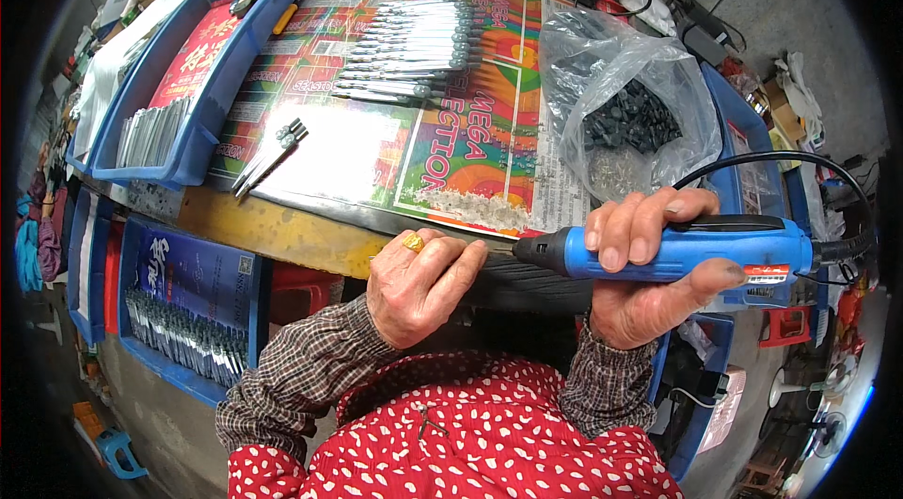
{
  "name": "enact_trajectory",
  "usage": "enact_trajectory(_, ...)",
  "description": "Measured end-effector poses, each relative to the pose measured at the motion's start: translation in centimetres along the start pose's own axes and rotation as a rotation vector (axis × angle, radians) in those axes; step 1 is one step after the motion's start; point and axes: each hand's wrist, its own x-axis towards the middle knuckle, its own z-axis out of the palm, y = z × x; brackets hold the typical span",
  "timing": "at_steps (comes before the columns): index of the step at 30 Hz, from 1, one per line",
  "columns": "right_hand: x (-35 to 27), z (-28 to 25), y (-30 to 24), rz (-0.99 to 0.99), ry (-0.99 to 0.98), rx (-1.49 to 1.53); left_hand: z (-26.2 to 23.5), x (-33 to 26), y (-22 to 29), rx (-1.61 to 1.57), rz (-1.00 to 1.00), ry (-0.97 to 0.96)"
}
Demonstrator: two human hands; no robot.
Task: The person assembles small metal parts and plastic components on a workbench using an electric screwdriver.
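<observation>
My right hand (628, 313) is wrapped round a blue electric screwdriver (729, 251) with a black nose and a black cable at its back end. The tool lies level, its nose pointing left. Just left of its tip, my left hand (421, 287) is closed, with a yellow ring on one finger. A thin bit reaches from the nose toward my left fingers; what they pinch is hidden. Beyond my hands, a pile of slim metal rods with dark ends (409, 43) lies on the table. A few loose rods (268, 160) lie nearer the left.
A colourful printed sheet (513, 137) covers the table. An open plastic bag of small black parts (630, 118) sits at right. A blue bin (226, 90) with rods stands at left; a lower blue bin (193, 386) holds more. The black cable (809, 157) loops at right.
</observation>
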Motion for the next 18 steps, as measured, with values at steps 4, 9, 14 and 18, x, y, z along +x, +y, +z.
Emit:
enact_trajectory(4, -0.09, -0.63, -0.07, 0.018, -0.017, 0.024, -0.05, -0.03, 0.06, -0.004, -0.004, -0.009)
enact_trajectory(9, -0.13, -0.71, 0.05, 0.017, -0.021, 0.025, -0.07, 0.04, 0.09, -0.009, -0.008, -0.033)
enact_trajectory(14, -0.14, -0.59, 0.0, -0.001, -0.035, 0.01, -0.56, 0.59, 0.46, 0.031, -0.01, -0.087)
enact_trajectory(18, -0.25, -0.42, -0.17, -0.017, -0.029, -0.004, -0.62, 0.42, 0.58, 0.03, -0.048, -0.109)
